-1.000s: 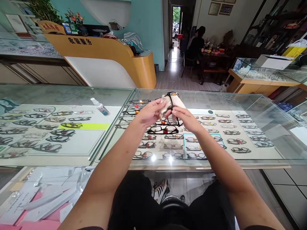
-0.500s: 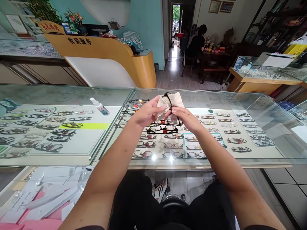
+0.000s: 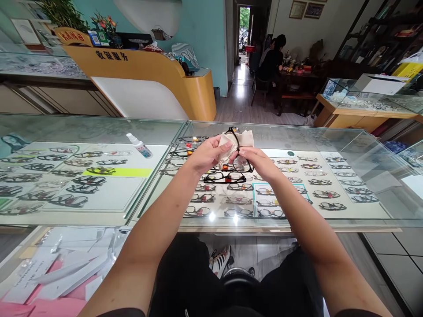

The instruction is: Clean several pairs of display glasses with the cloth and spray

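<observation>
Hands raised together over glass counter (image 3: 297, 136), forearms stretched forward from lower frame edge, converging at centre. Left hand (image 3: 206, 155) curled, fingers and thumb pinched on cream cleaning cloth (image 3: 243, 137), cloth bunched against black-framed glasses (image 3: 243, 164). Right hand (image 3: 259, 162) palm down, fingertips closed on frame near the bridge, one lens hanging below the knuckles. Glasses held just above counter top, not resting on it, roughly over the seam between two display cases.

Beneath the hands, inside the case: rows of display frames (image 3: 330, 193) on a pale tray, a second black pair (image 3: 224, 177) lying directly under the held one. Small white spray bottle (image 3: 139, 145) on its side on the glass, well to the left. Yellow strip (image 3: 115, 172) inside left case. Orange-and-white service desk (image 3: 142, 79) beyond counter, plants on top. A seated person in dark clothing (image 3: 272, 59) at a far table, back turned. Own dark trousers and a sneaker (image 3: 220, 260) visible below the counter edge; papers (image 3: 59, 268) on a lower shelf, left.
</observation>
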Tool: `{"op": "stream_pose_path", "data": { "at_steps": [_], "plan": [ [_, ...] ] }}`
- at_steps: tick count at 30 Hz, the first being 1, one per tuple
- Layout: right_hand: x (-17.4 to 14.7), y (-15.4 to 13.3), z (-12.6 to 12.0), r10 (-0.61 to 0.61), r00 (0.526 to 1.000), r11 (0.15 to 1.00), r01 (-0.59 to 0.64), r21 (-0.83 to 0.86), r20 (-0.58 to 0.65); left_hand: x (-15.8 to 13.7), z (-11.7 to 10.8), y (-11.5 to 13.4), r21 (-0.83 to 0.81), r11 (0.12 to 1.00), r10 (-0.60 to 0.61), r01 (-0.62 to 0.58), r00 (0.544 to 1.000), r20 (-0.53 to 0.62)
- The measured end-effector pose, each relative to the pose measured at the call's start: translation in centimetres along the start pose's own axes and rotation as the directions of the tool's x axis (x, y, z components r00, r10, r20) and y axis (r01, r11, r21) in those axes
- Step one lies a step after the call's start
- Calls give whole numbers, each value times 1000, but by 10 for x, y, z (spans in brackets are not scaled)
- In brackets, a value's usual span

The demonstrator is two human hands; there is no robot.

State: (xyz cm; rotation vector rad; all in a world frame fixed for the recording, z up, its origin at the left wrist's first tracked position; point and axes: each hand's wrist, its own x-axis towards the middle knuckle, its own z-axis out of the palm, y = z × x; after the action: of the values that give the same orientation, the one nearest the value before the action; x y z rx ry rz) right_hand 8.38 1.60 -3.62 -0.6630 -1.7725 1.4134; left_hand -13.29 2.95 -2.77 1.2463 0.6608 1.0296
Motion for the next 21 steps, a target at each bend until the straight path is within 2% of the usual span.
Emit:
{"op": "stream_pose_path", "data": {
  "at_steps": [4, 7, 10, 15, 21],
  "plan": [
    [2, 3, 2, 12, 1000, 1000, -11, 26, -26, 2, 11, -8, -26, 996, 79, -82, 992, -101],
    [5, 6, 4, -10, 998, 1000, 11, 13, -69, 3, 20, -15, -18, 981, 186, -195, 958, -218],
    [7, 8, 7, -23, 997, 1000, 22, -15, -69, 4, 26, -19, 2, 967, 246, -256, 925, -289],
    [8, 10, 10, -57, 998, 998, 57, -30, -5, 3, 31, -16, -12, 962, 253, -273, 908, -334],
    [5, 12, 11, -14, 999, 998, 12, -66, -31, 4, 30, -15, -34, 969, 216, -245, 904, -368]
  ]
}}
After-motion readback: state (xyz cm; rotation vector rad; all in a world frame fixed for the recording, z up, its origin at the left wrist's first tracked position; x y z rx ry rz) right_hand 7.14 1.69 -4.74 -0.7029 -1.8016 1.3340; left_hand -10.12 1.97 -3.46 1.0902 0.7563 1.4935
